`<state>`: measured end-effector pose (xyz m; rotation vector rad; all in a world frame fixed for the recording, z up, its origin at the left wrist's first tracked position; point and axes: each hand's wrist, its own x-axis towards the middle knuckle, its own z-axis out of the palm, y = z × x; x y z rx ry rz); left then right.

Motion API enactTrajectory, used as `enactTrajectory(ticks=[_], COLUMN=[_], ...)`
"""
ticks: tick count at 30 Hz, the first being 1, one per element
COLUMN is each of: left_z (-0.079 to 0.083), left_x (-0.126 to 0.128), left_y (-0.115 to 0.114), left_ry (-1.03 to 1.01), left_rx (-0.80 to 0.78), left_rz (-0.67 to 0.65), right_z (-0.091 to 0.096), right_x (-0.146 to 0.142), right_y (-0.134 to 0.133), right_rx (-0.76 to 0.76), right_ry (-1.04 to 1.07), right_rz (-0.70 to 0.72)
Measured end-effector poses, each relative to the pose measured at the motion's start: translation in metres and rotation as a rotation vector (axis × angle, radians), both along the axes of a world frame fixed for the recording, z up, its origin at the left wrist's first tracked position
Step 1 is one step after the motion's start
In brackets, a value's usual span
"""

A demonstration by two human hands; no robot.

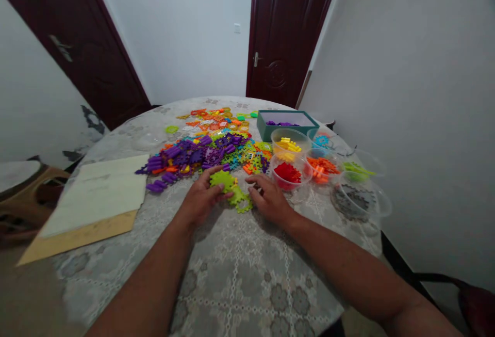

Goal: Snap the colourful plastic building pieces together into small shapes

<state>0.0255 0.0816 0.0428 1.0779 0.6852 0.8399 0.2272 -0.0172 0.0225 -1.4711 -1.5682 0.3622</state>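
My left hand holds a lime-green toy gear, with the thumb over its face. More lime-green gear pieces hang off it toward the lower right, and a small yellow part shows between them. Whether these pieces are all joined I cannot tell. Just to the right is my right hand, its thumb and fingers bent but apart, with nothing visible in them. Beyond both hands lies a loose heap of purple gears and connectors, mixed with green, blue and orange pieces.
Clear tubs of red pieces, orange pieces, yellow pieces and grey gears stand at right. Behind them is a green box with purple pieces. Paper sheets lie at left on a patterned tablecloth.
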Motion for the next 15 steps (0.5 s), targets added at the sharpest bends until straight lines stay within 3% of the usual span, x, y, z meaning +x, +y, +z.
enactTrajectory(ticks=[4,8,12,15], left_z=[-0.004,-0.008,-0.008,-0.009], left_x=[0.0,0.002,0.004,0.004], left_y=[0.008,0.008,0.004,0.003], left_ry=[-0.072,-0.057,-0.05,-0.054], left_rx=[-0.02,-0.039,-0.054,-0.081], left_rz=[0.132,0.151,0.135,0.119], right_z=[-0.005,-0.007,-0.006,-0.008], right_x=[-0.002,-0.018,-0.027,-0.025], right_y=[-0.001,0.0,0.006,0.009], right_rx=[0.001,-0.082,-0.147,-0.088], right_ry=[-0.26,-0.447,-0.502,-0.456], right_rz=[0.088,0.076,0.064,0.064])
